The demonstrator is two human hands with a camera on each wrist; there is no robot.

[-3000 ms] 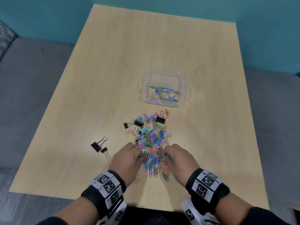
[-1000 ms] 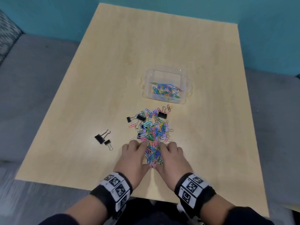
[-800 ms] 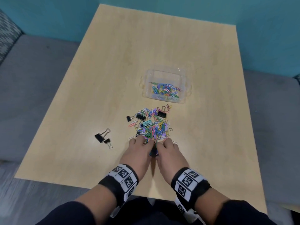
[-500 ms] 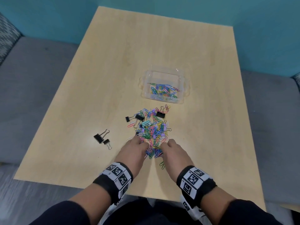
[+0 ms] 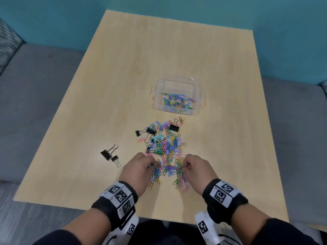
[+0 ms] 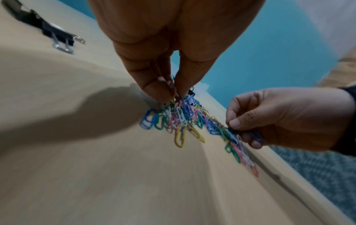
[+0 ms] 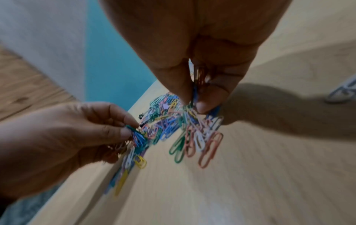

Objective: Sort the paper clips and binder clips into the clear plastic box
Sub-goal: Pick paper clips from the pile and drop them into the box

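A heap of coloured paper clips [image 5: 165, 149] lies on the wooden table, with black binder clips [image 5: 151, 131] at its far edge. Behind it stands the clear plastic box [image 5: 159, 89], holding several paper clips. My left hand [image 5: 139, 169] pinches a bunch of paper clips [image 6: 173, 97] at the heap's near left. At the near right, my right hand [image 5: 195, 167] pinches another bunch [image 7: 196, 92]. Both hands appear again in the wrist views, left hand [image 7: 108, 129] and right hand [image 6: 248, 129], each with fingers and thumb curled round clips.
Two black binder clips [image 5: 109, 154] lie apart to the left of the heap. The table [image 5: 123, 76] has its near edge just under my wrists. Grey upholstery flanks both sides, with a teal wall behind.
My hands, pressed together over the heap's near end a second ago, have drawn apart. Each now pinches clips and has dragged some towards me.
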